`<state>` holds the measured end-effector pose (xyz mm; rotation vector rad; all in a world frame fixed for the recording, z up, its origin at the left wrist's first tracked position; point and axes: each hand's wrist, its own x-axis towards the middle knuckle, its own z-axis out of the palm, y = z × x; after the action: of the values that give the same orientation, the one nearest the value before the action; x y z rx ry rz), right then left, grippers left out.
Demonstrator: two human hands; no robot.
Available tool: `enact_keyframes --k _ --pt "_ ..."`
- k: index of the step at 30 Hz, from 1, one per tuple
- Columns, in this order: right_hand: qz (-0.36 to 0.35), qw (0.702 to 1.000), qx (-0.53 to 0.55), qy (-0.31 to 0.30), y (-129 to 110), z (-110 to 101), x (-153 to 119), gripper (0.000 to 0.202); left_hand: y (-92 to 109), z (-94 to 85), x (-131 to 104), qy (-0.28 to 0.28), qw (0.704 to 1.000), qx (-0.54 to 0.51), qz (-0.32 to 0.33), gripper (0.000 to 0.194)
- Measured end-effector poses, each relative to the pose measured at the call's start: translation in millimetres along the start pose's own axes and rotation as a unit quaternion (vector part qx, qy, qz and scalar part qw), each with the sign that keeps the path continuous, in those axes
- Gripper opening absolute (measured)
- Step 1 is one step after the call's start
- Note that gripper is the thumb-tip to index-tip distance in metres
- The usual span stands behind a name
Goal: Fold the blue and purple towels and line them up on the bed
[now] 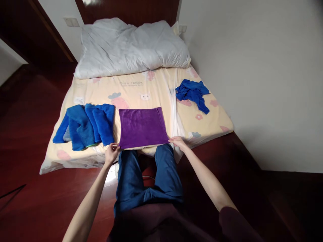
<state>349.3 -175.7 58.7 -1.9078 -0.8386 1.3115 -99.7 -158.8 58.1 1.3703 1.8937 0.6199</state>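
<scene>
Bed [151, 90], viewed from my remote post. White quilt [131, 48]: 12 o'clock from the purple cloth. Folded blue cloths [80, 126]: overlapping, 9 o'clock. Purple cloth [142, 127]: flat at the bed's near edge. Crumpled blue cloth [193, 92]: 2 o'clock. My left hand [111, 153] and right hand [178, 142] pinch its 8- and 4-o'clock corners, the purple cloth's, fingertips closed.

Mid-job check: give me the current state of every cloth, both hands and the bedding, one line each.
Purple cloth: spread flat, layered edge along its right side.
Left hand: pinching its near-left corner.
Right hand: pinching its near-right corner.
Blue cloths: folded, overlapping, left of it.
Loose blue cloth: crumpled, at the right.
White quilt: bunched across the far end.
Patterned sheet: spread, wrinkled in places.
</scene>
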Motion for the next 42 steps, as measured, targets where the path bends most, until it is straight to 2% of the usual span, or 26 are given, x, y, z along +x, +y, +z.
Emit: enact_keyframes --k 3,6,7,8,10,12,14,17,20,24,28,32,35,42 --pt "0.004 1.0 -0.011 -0.016 5 1 -3 0.02 6 1.1 -13 0.024 0.997 0.068 0.026 0.021" --pt "-0.002 0.999 -0.022 -0.032 -2 3 1 0.027 30 20.2 -29 0.089 0.974 0.136 0.155 0.023" --pt "-0.004 0.999 -0.028 -0.038 -7 2 4 0.028 42 31.5 -36 0.085 0.964 0.147 0.204 0.023" --pt "-0.005 0.999 -0.033 -0.039 -12 2 8 0.029 56 45.3 -43 0.058 0.956 0.151 0.245 0.021" --pt "-0.007 0.998 -0.045 -0.036 -25 1 20 0.028 86 79.0 -56 -0.034 0.943 0.143 0.299 0.017" --pt "-0.016 0.998 -0.057 -0.032 -38 3 40 0.024 117 117.6 -66 -0.11 0.932 0.13 0.319 0.018" --pt "-0.036 0.997 -0.07 -0.025 -51 10 66 0.019 145 156.0 -70 -0.164 0.925 0.139 0.314 0.019" --pt "-0.086 0.991 -0.107 -0.003 -70 25 111 0.014 174 203.8 -64 -0.197 0.917 0.184 0.294 0.021" --pt "-0.142 0.971 -0.192 0.022 -92 40 153 0.011 186 233.3 -54 -0.19 0.917 0.221 0.272 0.022" --pt "-0.209 0.925 -0.312 0.058 -122 57 191 0.018 187 249.4 -52 -0.166 0.923 0.237 0.255 0.021" --pt "-0.243 0.902 -0.347 0.075 -138 69 212 0.032 185 253.2 -56 -0.168 0.92 0.245 0.254 0.024" --pt "-0.278 0.883 -0.368 0.086 -137 72 224 0.038 186 253.3 -58 -0.173 0.922 0.246 0.243 0.026" --pt "-0.285 0.872 -0.38 0.117 -131 72 228 0.04 188 255.8 -59 -0.167 0.927 0.242 0.231 0.027" --pt "-0.302 0.861 -0.383 0.145 -119 73 234 0.041 195 263.7 -57 -0.175 0.931 0.245 0.207 0.029"
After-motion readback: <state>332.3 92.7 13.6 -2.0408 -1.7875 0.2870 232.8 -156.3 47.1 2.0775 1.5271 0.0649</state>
